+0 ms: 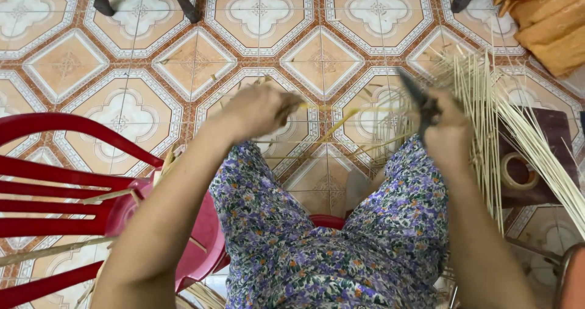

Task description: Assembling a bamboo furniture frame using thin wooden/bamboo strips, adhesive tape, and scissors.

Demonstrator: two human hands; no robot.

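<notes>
A thin, light, springy bamboo strip (341, 121) at frame centre is pinched by the left hand (259, 111); a dark knife (417, 99) is gripped in the right hand (448, 129); it is best held near its end.

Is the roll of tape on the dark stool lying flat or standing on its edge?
Lying flat. The roll of tape shows its round hole facing up, resting on the dark stool beside the pale reed strips.

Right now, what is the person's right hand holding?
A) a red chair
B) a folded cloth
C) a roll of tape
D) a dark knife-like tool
D: the right hand grips a dark knife-like tool that points up from the fist, beside the pale thin sticks; the roll of tape lies apart on a dark board.
</notes>
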